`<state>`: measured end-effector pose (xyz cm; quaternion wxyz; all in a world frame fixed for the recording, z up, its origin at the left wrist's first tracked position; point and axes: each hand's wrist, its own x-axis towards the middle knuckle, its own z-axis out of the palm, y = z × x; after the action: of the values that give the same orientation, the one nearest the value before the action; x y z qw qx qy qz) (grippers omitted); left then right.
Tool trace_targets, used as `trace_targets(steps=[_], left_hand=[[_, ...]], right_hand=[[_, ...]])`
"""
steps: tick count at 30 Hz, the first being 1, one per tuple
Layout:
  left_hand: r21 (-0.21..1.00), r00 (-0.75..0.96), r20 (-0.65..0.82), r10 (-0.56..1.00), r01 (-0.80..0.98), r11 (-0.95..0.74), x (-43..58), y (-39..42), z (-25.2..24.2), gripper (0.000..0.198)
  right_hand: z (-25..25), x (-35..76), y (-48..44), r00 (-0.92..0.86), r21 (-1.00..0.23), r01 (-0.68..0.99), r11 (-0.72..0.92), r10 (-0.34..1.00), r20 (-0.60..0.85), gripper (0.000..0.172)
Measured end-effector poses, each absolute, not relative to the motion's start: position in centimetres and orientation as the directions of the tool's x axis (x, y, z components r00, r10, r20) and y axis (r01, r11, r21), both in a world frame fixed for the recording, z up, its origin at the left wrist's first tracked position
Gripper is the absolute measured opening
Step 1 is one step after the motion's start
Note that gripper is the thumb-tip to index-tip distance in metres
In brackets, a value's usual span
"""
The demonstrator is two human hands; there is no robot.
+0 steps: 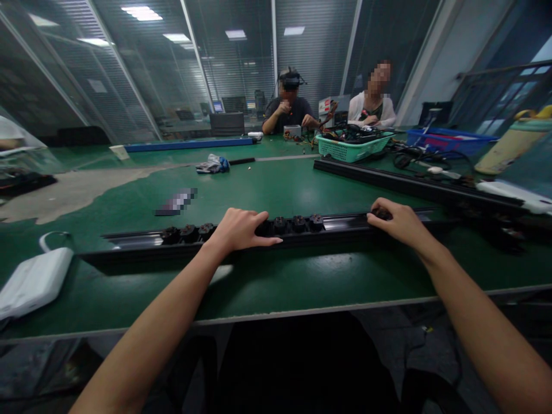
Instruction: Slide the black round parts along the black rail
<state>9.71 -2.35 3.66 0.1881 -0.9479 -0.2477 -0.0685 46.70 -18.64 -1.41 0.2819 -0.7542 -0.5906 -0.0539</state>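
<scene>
My left hand lies over the black channel near the front edge of the table; whether it grips, I cannot tell. My right hand pinches a dark socket at the channel's right half.

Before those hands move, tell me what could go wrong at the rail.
The right hand has a dark round part between thumb and fingers; it could slip out of that small grip.
The left hand lies across the black rail, among the black modules, and might nudge some out of line.
If the rail slid left, its end might bump the white box.
</scene>
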Motion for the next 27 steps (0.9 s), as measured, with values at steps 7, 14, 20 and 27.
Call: trace_targets(steps=[7,14,20,27], left_hand=[[-0.325,0.867,0.229,0.443,0.497,-0.804,9.74,-2.34,3.63,0.078],[-0.334,0.870,0.226,0.438,0.492,-0.804,9.75,-2.32,3.64,0.078],[-0.334,0.870,0.224,0.440,0.493,-0.804,9.71,-2.24,3.53,0.078],[-0.308,0.868,0.232,0.439,0.494,-0.813,9.72,-2.26,3.56,0.078]], right_hand=[[-1.17,46.21,-18.69,0.296,-0.351,0.925,-0.146,0.857,0.423,0.020],[-1.27,46.28,-18.64,0.326,-0.386,0.908,-0.164,0.856,0.402,0.021],[-1.86,46.58,-18.56,0.395,-0.458,0.868,-0.191,0.826,0.403,0.029],[-1.63,46.42,-18.48,0.370,-0.431,0.884,-0.180,0.833,0.412,0.024]])
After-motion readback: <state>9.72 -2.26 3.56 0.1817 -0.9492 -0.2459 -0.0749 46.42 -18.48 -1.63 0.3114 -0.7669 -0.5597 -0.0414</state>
